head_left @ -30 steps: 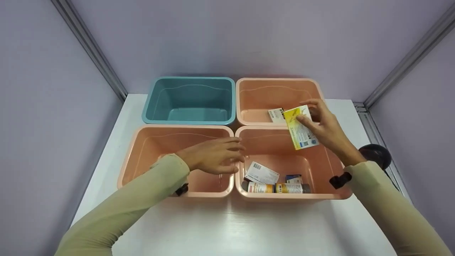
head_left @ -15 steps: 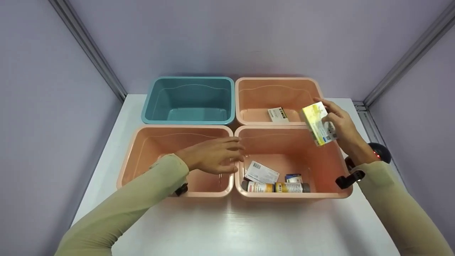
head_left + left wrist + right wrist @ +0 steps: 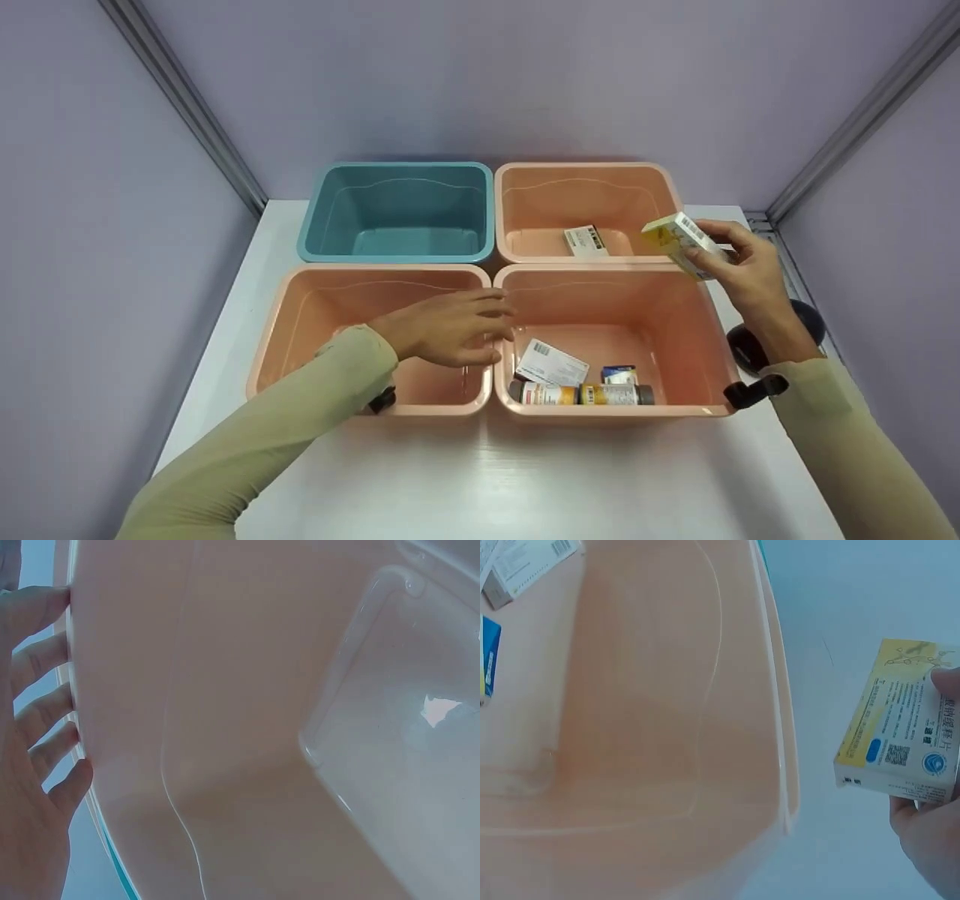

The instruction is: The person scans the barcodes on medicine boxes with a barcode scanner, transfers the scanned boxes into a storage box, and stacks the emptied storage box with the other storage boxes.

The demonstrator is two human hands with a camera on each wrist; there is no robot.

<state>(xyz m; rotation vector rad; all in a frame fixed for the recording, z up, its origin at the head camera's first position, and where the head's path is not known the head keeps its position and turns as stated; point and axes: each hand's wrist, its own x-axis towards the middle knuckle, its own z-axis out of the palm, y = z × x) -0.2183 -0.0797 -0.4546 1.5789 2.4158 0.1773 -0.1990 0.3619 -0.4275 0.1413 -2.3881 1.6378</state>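
My right hand (image 3: 750,266) pinches a yellow and white medicine box (image 3: 682,244) between thumb and fingers, above the back right corner of the front right pink bin (image 3: 615,411). In the right wrist view the medicine box (image 3: 900,720) shows printed text and a square code. My left hand (image 3: 450,328), fingers spread and relaxed, lies over the front left pink bin (image 3: 375,409), its fingertips at the rim beside the right bin. Inside the front right bin are a white box (image 3: 553,364), two pill bottles (image 3: 551,394) lying on their sides, and a small blue box (image 3: 619,375).
Behind stand a teal bin (image 3: 397,259) on the left and another pink bin (image 3: 589,166) on the right, holding a small white box (image 3: 586,241). A black round object (image 3: 808,322) sits at the right table edge. Walls with metal posts enclose the white table (image 3: 487,480).
My right hand has moved right with the medicine box, away from the middle of the right bins, and the box has been tilted so its end faces up. The left hand has stayed put.
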